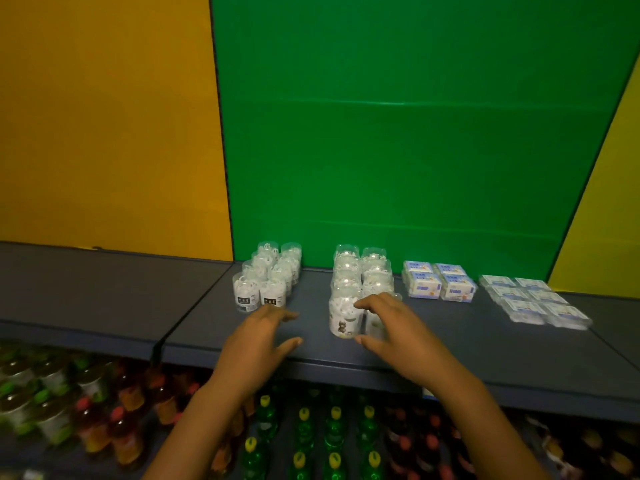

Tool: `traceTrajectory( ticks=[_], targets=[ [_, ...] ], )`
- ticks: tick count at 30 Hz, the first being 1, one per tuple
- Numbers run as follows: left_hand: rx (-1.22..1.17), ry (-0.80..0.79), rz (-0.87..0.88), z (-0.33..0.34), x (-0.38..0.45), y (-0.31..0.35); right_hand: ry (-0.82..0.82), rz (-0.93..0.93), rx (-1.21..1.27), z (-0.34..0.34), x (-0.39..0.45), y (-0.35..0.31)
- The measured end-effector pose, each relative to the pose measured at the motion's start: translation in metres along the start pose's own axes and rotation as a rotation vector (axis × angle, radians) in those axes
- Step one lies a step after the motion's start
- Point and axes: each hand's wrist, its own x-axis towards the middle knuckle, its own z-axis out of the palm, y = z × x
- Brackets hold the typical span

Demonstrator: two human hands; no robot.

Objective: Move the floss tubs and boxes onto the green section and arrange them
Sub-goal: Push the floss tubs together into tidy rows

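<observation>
One tub (344, 315) beside right grip (391, 327)

Open shelf (311, 306) gap between 2 tub clusters (266, 275)

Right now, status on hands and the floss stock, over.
Left hand open, holding nothing. Right hand open, fingers spread beside the front tub of the middle rows. Tubs and boxes sit lined up before the green section. Nothing blocking.

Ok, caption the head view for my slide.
Both hands, left and right, open beside the front floss tub on the green-backed shelf.
</observation>
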Motion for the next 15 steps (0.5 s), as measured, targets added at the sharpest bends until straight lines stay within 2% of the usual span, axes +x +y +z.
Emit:
traceTrajectory(
  ticks=[7, 15],
  targets=[
    [-0.021, 0.065, -0.057, -0.03, -0.006, -0.045, -0.068, 0.004, 0.011, 0.034, 0.02, -0.033],
    [-0.136, 0.024, -0.113, -0.035, 0.04, -0.129, -0.049, 0.072, -0.042, 0.084, 0.088, -0.051]
  ],
)
